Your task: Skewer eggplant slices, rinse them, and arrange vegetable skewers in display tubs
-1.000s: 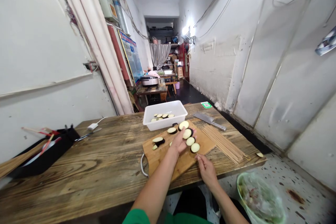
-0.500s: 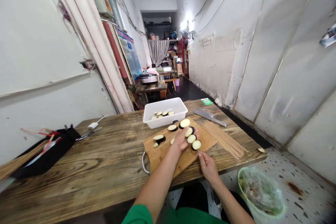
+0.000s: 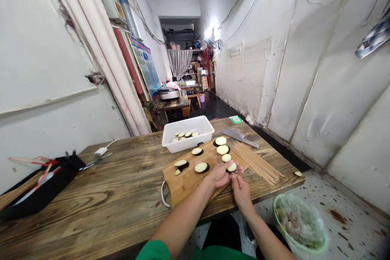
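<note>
A row of pale, dark-skinned eggplant slices [image 3: 223,150] runs along a thin skewer toward me. My left hand [image 3: 219,175] is closed around the nearest eggplant slice [image 3: 232,167], thumb on its near face. Just below it, my right hand [image 3: 241,191] pinches the skewer's end, of which only a short bit shows. Both hands are over the right part of a wooden cutting board [image 3: 189,183]. Loose on the board lie an eggplant slice [image 3: 201,167], another farther back [image 3: 197,151], and some pieces at the left [image 3: 180,163].
A white plastic tub [image 3: 188,143] with several slices stands behind the board. A cleaver [image 3: 240,137] and a bundle of bamboo skewers [image 3: 258,164] lie to the right. A slice end [image 3: 297,174] sits at the table's right edge, above a lined bin [image 3: 301,223]. A black box [image 3: 45,187] is far left.
My left hand has slid down the row toward my right hand, from the middle slices to the nearest one. A loose slice it covered now shows. The view has shifted slightly.
</note>
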Available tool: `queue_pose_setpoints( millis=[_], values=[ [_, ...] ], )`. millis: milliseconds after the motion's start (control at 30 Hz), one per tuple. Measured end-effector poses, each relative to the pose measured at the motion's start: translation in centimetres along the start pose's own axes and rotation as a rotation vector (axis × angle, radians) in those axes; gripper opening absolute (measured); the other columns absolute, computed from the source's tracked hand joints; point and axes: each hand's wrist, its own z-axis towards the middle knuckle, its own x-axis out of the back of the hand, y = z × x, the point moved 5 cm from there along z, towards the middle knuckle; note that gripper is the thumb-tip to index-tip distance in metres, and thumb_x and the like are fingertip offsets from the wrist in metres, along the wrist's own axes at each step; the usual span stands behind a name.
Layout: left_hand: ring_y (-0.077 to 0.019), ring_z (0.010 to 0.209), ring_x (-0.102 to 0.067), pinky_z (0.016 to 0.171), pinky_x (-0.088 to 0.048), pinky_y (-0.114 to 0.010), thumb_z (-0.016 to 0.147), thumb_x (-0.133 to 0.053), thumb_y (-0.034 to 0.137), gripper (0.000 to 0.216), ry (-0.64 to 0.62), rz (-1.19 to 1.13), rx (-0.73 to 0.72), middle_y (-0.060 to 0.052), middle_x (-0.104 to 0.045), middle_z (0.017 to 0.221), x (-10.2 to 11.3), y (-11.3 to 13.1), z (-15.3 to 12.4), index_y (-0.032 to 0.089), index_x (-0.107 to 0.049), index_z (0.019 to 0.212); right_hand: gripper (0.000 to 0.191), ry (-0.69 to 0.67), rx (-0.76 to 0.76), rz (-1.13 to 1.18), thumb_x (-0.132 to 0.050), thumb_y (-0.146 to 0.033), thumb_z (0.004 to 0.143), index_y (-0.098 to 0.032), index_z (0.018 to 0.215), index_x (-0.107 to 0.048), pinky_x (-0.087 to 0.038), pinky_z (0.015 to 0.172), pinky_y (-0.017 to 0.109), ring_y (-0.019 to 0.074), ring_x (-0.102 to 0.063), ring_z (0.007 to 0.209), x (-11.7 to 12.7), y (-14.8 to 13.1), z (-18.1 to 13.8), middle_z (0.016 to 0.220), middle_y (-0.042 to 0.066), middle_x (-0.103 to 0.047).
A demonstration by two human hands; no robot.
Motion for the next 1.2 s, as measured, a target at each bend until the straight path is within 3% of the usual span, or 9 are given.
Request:
queue_pose_setpoints(
  millis=[200, 367, 633, 833, 967, 1200],
  values=[
    [-0.0376, 0.112, -0.061, 0.086, -0.052, -0.052, 0.088, -0.060, 0.035, 0.018, 0.079, -0.079, 0.001, -0.015, -0.069, 0.089, 0.4, -0.1, 0.5, 0.017, -0.062, 0.084, 0.044, -0.019, -0.005, -0.009, -0.039, -0.052, 0.090, -0.018, 0.071, -0.061, -0.042, 0.055, 0.025, 0.0153, -0.051, 0.056, 0.0, -0.2, 0.0, 0.060, 0.002, -0.058],
    [-0.0362, 0.114, -0.059, 0.094, -0.046, -0.059, 0.089, -0.060, 0.033, 0.015, 0.233, -0.192, -0.197, -0.013, -0.069, 0.091, 1.6, 1.9, 0.3, 0.018, -0.061, 0.088, 0.049, -0.069, 0.000, 0.005, -0.037, -0.057, 0.090, -0.017, 0.077, -0.063, -0.044, 0.059, 0.026, 0.0163, -0.055, 0.057, -0.4, -0.2, -0.5, 0.063, 0.003, -0.062],
    [-0.0365, 0.112, -0.059, 0.092, -0.047, -0.057, 0.085, -0.065, 0.033, 0.015, 0.245, -0.164, -0.200, -0.014, -0.068, 0.094, 0.6, 1.2, 0.2, 0.019, -0.060, 0.086, 0.050, -0.054, 0.001, 0.011, -0.038, -0.057, 0.090, -0.017, 0.075, -0.063, -0.042, 0.056, 0.025, 0.0155, -0.053, 0.055, -0.2, 0.0, -0.3, 0.061, 0.002, -0.061],
    [-0.0340, 0.114, -0.058, 0.094, -0.046, -0.058, 0.086, -0.064, 0.039, 0.022, 0.425, -0.310, -0.330, -0.011, -0.069, 0.102, 2.9, 4.1, 0.0, 0.021, -0.057, 0.096, 0.050, -0.152, 0.041, 0.007, -0.039, -0.058, 0.090, -0.018, 0.074, -0.064, -0.044, 0.059, 0.026, 0.0177, -0.059, 0.061, -0.4, -0.2, -0.7, 0.065, 0.004, -0.065],
    [-0.0335, 0.112, -0.058, 0.095, -0.045, -0.058, 0.088, -0.062, 0.034, 0.016, 0.444, -0.277, -0.372, -0.011, -0.069, 0.100, 3.2, 4.5, -0.2, 0.019, -0.057, 0.092, 0.049, -0.180, 0.039, 0.015, -0.039, -0.056, 0.091, -0.018, 0.075, -0.064, -0.045, 0.060, 0.026, 0.0176, -0.059, 0.062, -0.4, -0.2, -0.7, 0.065, 0.004, -0.064],
    [-0.0321, 0.108, -0.060, 0.094, -0.046, -0.056, 0.088, -0.062, 0.031, 0.013, 0.424, -0.287, -0.326, -0.010, -0.070, 0.095, 1.8, 3.4, -0.4, 0.019, -0.058, 0.090, 0.046, -0.158, 0.025, 0.016, -0.040, -0.054, 0.090, -0.018, 0.074, -0.063, -0.044, 0.058, 0.026, 0.0156, -0.054, 0.055, -0.3, -0.3, -0.7, 0.060, 0.001, -0.060]
  ],
)
